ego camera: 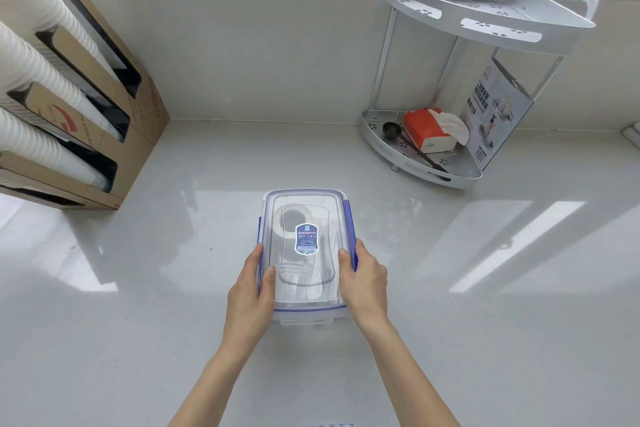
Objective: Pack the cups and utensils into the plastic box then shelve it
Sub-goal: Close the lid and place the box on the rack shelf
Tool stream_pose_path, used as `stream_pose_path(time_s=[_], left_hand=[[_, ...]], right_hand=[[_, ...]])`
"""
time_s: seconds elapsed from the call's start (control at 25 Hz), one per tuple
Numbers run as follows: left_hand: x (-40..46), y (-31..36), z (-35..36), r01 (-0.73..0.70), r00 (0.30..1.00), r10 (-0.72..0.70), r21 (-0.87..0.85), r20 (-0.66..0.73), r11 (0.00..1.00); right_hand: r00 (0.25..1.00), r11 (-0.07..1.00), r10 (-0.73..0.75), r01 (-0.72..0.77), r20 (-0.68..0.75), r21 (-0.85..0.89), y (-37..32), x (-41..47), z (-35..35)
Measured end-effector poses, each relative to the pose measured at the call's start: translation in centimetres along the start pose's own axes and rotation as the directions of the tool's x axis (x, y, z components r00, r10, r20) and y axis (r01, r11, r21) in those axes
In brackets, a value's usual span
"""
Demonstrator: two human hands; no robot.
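A clear plastic box (306, 205) with a lid, blue side clips and a blue label rests on the white counter in the middle of the view. Through the lid I make out a cup and white utensils inside. My left hand (251, 295) grips the box's left side, thumb on the lid. My right hand (365, 279) grips the right side over the blue clip, thumb on the lid edge. A white two-tier corner shelf (491, 16) stands at the back right; its top tier holds nothing.
The shelf's lower tier (377, 146) holds a red tissue pack (424, 127), a dark scoop (393, 131) and a printed card (493, 115). A cardboard dispenser (104, 91) with stacks of white paper cups (38, 80) stands at the left. A window runs along the back wall.
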State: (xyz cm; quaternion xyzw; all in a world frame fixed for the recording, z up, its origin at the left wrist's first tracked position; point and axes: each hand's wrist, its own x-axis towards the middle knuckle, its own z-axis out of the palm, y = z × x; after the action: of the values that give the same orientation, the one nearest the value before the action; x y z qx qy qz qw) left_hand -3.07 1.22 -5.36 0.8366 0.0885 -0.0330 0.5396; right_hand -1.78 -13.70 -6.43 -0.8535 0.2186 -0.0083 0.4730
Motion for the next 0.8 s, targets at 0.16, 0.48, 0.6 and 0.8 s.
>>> stream_pose_path(time_s=[0.16,0.48,0.6,0.8], left_hand=[[0.3,-0.1,-0.3,0.031,0.999,-0.030,-0.059,0.019,0.998],[0.9,-0.3,-0.9,0.301,0.950,-0.279,-0.176,0.138,0.937],[1.5,-1.3,-1.5,0.442,0.890,-0.393,-0.226,0.231,0.868],[1.3,-1.0,-1.2,0.303,0.953,-0.293,-0.252,0.079,0.919]], right_hand=[[1.000,1.000,0.002,-0.002,-0.010,0.006,0.1,0.1,0.0],[1.000,0.999,0.014,-0.014,0.011,0.045,0.2,-0.1,0.0],[1.000,0.999,0.013,-0.014,0.015,0.051,0.0,-0.2,-0.1],[1.000,0.998,0.022,-0.023,0.022,0.051,-0.3,-0.4,-0.2]])
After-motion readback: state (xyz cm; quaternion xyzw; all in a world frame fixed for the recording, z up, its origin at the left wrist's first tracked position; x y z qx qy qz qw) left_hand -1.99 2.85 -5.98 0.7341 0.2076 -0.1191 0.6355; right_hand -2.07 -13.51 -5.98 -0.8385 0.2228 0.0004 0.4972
